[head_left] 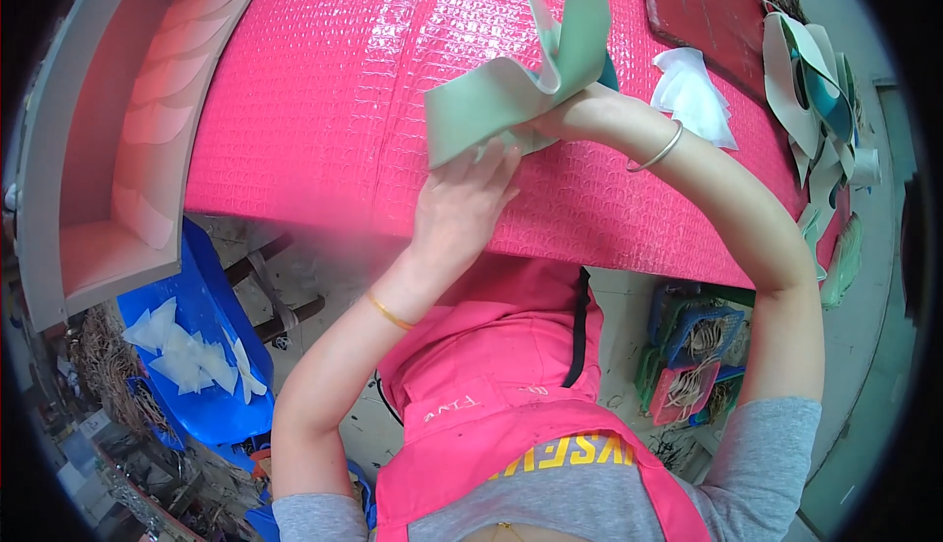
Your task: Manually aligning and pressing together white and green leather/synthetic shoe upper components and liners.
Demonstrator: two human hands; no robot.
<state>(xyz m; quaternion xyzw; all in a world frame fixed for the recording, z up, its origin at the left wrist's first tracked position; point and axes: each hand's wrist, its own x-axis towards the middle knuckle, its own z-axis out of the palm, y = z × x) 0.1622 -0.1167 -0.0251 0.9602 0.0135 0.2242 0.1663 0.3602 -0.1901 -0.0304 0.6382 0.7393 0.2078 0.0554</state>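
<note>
Two hands hold one bent green sheet point(511, 90) up over the pink table point(324, 80). Left hand point(462, 203) grips its bottom edge. Right hand point(565, 119) pinches its middle, fingers closed.

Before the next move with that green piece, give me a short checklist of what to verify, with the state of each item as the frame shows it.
1. Left hand on the pale green shaped piece: ok, fingers press its lower edge.
2. Right hand gripping the same piece: ok, though the fingers are mostly hidden behind it.
3. Piece clear of the pink textured table cover: ok, it is held up, curled.
4. Piece undamaged: cannot tell, only one face shows.
5. White pieces beside the right forearm: ok, lying apart from the hands.
6. Stack of green pieces at the table's right edge: ok, untouched, apart from both hands.
</note>
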